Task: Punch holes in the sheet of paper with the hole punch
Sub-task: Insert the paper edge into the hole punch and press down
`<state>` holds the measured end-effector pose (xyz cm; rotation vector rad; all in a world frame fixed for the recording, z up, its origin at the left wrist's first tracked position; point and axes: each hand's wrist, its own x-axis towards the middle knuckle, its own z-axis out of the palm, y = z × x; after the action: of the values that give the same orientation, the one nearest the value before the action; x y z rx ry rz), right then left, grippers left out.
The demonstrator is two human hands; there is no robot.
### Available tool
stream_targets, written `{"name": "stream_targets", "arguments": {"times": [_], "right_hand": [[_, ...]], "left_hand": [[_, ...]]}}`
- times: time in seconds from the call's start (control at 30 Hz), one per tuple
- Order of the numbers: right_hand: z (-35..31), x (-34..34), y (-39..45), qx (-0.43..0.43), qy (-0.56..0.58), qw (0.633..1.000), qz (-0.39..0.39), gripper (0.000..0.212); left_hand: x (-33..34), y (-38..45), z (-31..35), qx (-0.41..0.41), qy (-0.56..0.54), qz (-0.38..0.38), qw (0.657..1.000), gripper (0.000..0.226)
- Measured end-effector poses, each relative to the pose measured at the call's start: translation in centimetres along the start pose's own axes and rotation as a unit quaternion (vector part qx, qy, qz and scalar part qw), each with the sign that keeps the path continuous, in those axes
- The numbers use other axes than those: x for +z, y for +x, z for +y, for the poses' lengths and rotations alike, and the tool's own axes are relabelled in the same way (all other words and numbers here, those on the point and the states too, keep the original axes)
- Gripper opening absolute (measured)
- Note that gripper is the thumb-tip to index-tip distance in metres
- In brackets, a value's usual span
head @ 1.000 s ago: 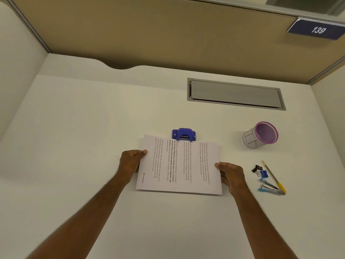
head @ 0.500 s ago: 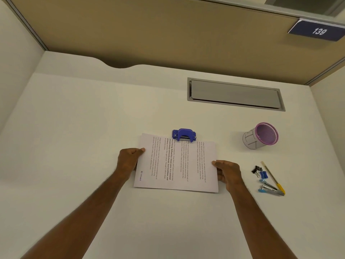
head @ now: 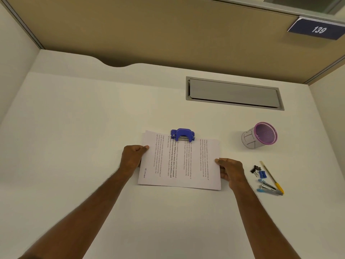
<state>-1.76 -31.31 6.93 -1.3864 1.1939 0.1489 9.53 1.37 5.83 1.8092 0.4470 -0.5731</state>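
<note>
A printed white sheet of paper (head: 184, 171) lies on the white desk, its text turned sideways. Its far edge is tucked into the mouth of a small blue hole punch (head: 183, 134) that stands just beyond it. My left hand (head: 133, 157) pinches the sheet's left edge, thumb on top. My right hand (head: 230, 171) pinches the right edge the same way. Neither hand touches the punch.
A purple-rimmed pen cup (head: 259, 135) lies tipped on its side at the right. Near my right hand are binder clips (head: 258, 171), a yellow-tipped pen (head: 272, 177) and a blue stapler (head: 269, 189). A grey cable hatch (head: 234, 93) sits at the back, before the tan partition.
The sheet has slid a little forward and left, so its far edge now sits deeper in the punch's mouth. Both hands moved with it.
</note>
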Motion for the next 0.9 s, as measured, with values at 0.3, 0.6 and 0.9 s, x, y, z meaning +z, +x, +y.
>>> {"name": "stream_targets", "arguments": {"times": [0.3,0.6,0.9], "right_hand": [[-0.6,-0.2,-0.5,0.006,-0.006,1.0,-0.002,0.022],[-0.6,-1.7,-0.7,-0.067,-0.01,0.997,0.046,0.019],[3.7,4.2,0.3,-0.495,-0.505,0.703,0.07,0.078]], "left_hand": [[-0.3,-0.5,0.4,0.015,-0.002,-0.033,0.999,0.02],[-2.6,-0.1,0.0,0.125,0.045,0.084,0.988,0.014],[3.4,0.1,4.2,0.34,0.267,0.01,0.902,0.036]]}}
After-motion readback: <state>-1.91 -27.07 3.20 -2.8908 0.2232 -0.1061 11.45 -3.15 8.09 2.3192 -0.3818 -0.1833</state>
